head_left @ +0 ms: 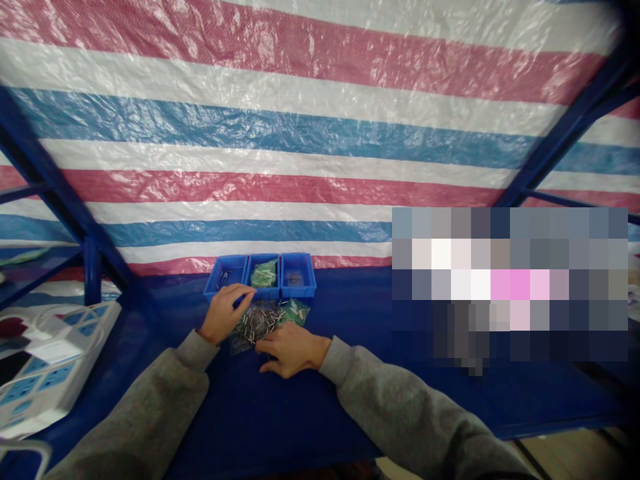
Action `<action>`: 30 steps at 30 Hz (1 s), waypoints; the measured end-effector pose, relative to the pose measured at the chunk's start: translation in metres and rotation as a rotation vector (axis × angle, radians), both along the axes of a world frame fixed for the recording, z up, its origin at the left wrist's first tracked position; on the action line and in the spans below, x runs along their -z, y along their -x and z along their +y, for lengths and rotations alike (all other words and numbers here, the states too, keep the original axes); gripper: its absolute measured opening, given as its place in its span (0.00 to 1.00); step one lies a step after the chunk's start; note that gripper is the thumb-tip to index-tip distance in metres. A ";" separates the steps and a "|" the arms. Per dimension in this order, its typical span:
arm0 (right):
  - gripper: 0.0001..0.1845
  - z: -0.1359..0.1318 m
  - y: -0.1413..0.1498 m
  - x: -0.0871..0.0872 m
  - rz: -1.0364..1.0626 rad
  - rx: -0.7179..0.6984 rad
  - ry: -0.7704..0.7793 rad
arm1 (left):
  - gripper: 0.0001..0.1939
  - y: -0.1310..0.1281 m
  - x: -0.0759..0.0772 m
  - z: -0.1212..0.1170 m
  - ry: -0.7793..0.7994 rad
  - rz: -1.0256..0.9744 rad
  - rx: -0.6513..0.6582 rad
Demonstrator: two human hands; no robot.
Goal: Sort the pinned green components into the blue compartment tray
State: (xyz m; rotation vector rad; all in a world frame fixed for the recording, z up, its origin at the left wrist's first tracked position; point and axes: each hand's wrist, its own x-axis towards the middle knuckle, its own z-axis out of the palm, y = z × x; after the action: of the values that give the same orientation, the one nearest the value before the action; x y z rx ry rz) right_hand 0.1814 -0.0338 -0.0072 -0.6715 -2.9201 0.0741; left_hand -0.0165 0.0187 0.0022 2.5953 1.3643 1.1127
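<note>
My left hand (227, 310) is curled over the left edge of a clear bag of small metal pins (257, 321) on the blue table (350, 400), its fingers pinched at the bag's top. Just below the bag my right hand (290, 348) lies knuckles up with its fingers bent and pressed on the bag's lower edge. Small green packets (295, 311) lie right of the pins. Three blue bins (260, 275) stand in a row just behind; the middle one holds green packets.
A white power strip (45, 367) with cables lies at the left. Blue shelf posts (93, 270) rise left and right. A striped red, white and blue tarp (300, 133) hangs behind the table. A blurred patch covers the right side.
</note>
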 end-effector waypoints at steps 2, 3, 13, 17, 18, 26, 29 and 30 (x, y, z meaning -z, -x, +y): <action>0.16 0.000 0.001 0.000 -0.022 0.013 -0.003 | 0.11 0.000 0.002 0.000 -0.004 -0.001 -0.007; 0.15 0.000 0.001 -0.001 -0.031 0.018 -0.004 | 0.12 0.000 0.002 0.000 -0.008 -0.003 -0.008; 0.12 -0.009 0.007 -0.010 -0.093 0.103 -0.020 | 0.12 0.000 0.004 -0.001 -0.024 0.007 0.010; 0.14 -0.012 0.008 -0.009 -0.090 0.117 -0.040 | 0.11 0.000 0.004 -0.002 -0.024 0.005 0.004; 0.14 -0.012 0.008 -0.009 -0.089 0.117 -0.042 | 0.11 0.000 0.004 -0.002 -0.030 0.000 0.003; 0.11 0.001 0.003 -0.008 0.146 0.181 -0.001 | 0.11 -0.001 0.002 -0.005 -0.069 -0.047 -0.018; 0.13 0.014 0.003 -0.003 0.317 0.232 0.094 | 0.12 -0.001 0.002 -0.006 -0.062 -0.068 -0.024; 0.13 0.018 0.004 -0.001 0.385 0.272 0.134 | 0.12 -0.002 0.002 -0.007 -0.057 -0.072 -0.025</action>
State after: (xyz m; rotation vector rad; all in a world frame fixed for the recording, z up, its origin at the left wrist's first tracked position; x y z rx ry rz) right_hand 0.1778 -0.0162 -0.0060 -0.9494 -2.4506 0.3307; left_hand -0.0146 0.0120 0.0006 2.5561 1.3735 1.2530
